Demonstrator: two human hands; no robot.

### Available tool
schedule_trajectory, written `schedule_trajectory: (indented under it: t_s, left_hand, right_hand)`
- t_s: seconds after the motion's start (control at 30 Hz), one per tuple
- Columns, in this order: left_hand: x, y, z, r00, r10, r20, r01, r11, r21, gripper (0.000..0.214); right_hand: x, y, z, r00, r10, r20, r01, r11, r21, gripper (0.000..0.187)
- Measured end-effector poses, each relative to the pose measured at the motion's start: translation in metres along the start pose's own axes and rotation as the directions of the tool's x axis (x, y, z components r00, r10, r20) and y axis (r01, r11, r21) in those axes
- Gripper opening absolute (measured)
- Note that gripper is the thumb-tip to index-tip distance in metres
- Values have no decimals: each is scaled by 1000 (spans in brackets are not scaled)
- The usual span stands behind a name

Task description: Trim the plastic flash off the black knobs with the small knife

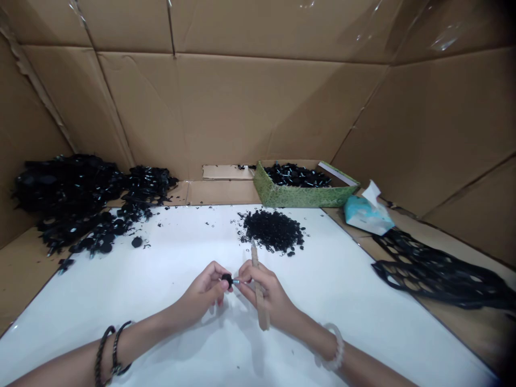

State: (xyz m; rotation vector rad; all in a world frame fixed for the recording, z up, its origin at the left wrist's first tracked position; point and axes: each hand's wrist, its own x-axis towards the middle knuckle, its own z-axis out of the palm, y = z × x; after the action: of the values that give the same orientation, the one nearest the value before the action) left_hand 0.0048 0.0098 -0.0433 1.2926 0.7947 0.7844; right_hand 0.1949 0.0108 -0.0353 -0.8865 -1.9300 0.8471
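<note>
Black knob first: I see the left hand pinching it between narrowly closed fingertips, and the right hand closing on its stud, seemingly metal. A wooden stick lies tucked along that palm, leaving the fingertips free, right of the knob and below the black rings.

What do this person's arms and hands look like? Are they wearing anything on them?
Neither the left hand nor the right hand wears a glove, and both forearms are bare, with no sleeves in view. The left wrist carries two dark bracelets: a thick braided cord and a thinner twisted band. The right wrist wears a pale, chunky bangle.
</note>
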Motion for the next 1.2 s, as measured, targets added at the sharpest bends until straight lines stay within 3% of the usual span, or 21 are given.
schedule_trajectory:
  t_s: [0.27, 0.5, 0.57, 0.67, 0.77, 0.87, 1.0, 1.2]
  left_hand:
    - [-3, 1, 2, 999, 10, -51, -10, 1000, -10, 29]
    - [-3, 3, 7, 988, -7, -156, 18, 997, 69, 28]
    - [-4, 3, 7, 988, -17, -156, 36, 992, 119, 26]
    - [-6, 3, 7, 991, -27, -130, 50, 982, 180, 23]
    - [-8, 2, 7, 992, -18, -126, 41, 981, 187, 23]
    - [-8, 4, 8, 989, -16, -144, 38, 988, 150, 27]
    - [-6, 7, 9, 985, -22, -171, 37, 996, 86, 33]
    - [-3, 6, 9, 977, -13, -213, 28, 997, 68, 33]
  right_hand:
    - [-1, -2, 4, 999, -20, -27, 20, 1000, 0, 9]
    - [-3, -9, 3, 984, -162, -78, 153, 982, -108, 6]
    - [-4, -9, 1, 990, -115, -79, 108, 990, -85, 7]
    - [-1, -8, -3, 995, 71, -67, -66, 996, 66, 15]
    - [5, -11, -6, 961, 268, -64, -243, 935, 257, 25]
    - [10, -17, -10, 922, 383, -56, -336, 862, 380, 29]
    - [11, -17, -12, 900, 432, -57, -357, 807, 470, 26]
    - [8, -13, -13, 906, 415, -83, -323, 805, 498, 23]
